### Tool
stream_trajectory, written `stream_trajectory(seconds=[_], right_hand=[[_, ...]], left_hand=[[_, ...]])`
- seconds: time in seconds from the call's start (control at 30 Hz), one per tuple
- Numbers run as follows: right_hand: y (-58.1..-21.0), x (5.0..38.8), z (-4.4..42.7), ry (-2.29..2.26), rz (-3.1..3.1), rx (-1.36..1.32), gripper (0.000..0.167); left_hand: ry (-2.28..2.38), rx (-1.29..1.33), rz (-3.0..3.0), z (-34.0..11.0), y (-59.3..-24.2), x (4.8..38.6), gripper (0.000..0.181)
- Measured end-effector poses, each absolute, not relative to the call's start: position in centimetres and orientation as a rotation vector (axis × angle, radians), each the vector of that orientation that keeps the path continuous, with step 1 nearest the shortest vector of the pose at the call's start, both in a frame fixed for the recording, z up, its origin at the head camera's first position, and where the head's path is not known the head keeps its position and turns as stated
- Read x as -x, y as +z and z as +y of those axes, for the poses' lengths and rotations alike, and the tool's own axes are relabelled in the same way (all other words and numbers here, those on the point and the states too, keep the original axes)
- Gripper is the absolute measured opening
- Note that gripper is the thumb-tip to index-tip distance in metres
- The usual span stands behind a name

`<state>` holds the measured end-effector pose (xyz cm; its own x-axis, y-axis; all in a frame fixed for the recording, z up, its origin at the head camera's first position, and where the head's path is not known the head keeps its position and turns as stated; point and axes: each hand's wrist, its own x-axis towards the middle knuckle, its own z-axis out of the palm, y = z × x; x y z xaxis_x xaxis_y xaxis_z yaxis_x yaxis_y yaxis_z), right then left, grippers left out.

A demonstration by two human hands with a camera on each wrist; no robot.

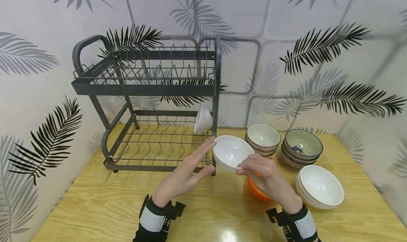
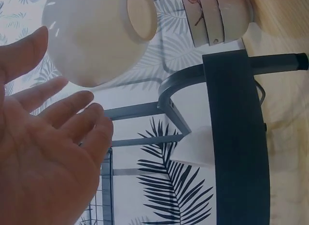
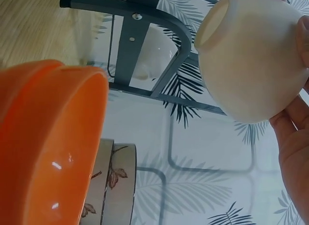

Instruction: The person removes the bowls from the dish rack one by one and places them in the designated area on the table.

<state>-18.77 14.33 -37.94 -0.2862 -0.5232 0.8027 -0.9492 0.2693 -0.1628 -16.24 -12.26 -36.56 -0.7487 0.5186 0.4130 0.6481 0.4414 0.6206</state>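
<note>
A white bowl (image 1: 233, 151) is held up above the table, its inside facing the head camera. My right hand (image 1: 268, 175) pinches its right rim between thumb and fingers. On the other side my left hand (image 1: 182, 180) has its fingers extended, the fingertips at the bowl's left edge; whether they touch it I cannot tell. The left wrist view shows the bowl's underside (image 2: 96, 36) beside the loosely spread left fingers. Another white bowl (image 1: 203, 120) stands tilted on its side in the lower tier of the dark dish rack (image 1: 146, 90), at its right end.
Right of the rack stand stacked cream bowls (image 1: 263, 134) with a leaf pattern and speckled, dark-rimmed bowls (image 1: 303, 143). White bowls (image 1: 321, 185) are stacked nearer me. Orange bowls (image 3: 72, 138) sit beneath my right hand. A patterned wall (image 1: 286, 16) rises behind the wooden table (image 1: 105, 206).
</note>
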Motion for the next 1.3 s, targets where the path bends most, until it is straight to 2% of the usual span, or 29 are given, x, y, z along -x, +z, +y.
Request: stream_trajectory(seconds=[0.43, 1.0, 1.3], right_hand=[[-38.7, 18.5, 17.9, 0.788, -1.902, -1.259, 0.026], [-40.0, 16.2, 25.8, 0.619, -1.942, -1.015, 0.043], [-40.9, 14.6, 29.2, 0.677, -1.935, -0.947, 0.044]], left_hand=[[-1.315, 1.083, -2.559, -11.8, -36.9, 16.5, 0.071], [-1.278, 1.120, -2.597, -11.8, -36.9, 16.4, 0.069], [-1.278, 1.116, -2.616, -11.7, -36.8, 16.3, 0.069]])
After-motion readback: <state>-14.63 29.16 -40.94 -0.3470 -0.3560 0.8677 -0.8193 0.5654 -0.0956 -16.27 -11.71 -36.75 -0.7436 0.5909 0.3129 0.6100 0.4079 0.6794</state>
